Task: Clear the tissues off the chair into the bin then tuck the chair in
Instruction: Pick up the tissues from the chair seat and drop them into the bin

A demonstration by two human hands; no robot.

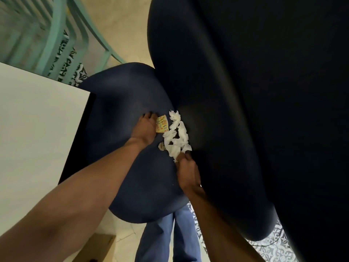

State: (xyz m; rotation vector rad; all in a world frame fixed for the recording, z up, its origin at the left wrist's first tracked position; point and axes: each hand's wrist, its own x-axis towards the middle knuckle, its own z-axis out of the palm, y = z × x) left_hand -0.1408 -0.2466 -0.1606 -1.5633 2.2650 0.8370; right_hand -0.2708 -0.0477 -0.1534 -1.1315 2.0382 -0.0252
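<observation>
A dark blue chair fills the view, its seat (pixel 120 140) below me and its tall backrest (pixel 255 110) on the right. Crumpled white tissues (pixel 176 135) lie in a loose heap where the seat meets the backrest. A small yellow patterned piece (pixel 162 126) lies at the heap's left side. My left hand (pixel 144 129) rests on the seat with its fingertips on that yellow piece. My right hand (pixel 186 170) pinches the near end of the white tissues.
A white table corner (pixel 37 129) sits to the left of the chair. A mint green metal chair (pixel 62 38) stands at the back left on a patterned rug. A cardboard box (pixel 98 246) lies on the floor near my jeans-clad legs (pixel 168 239).
</observation>
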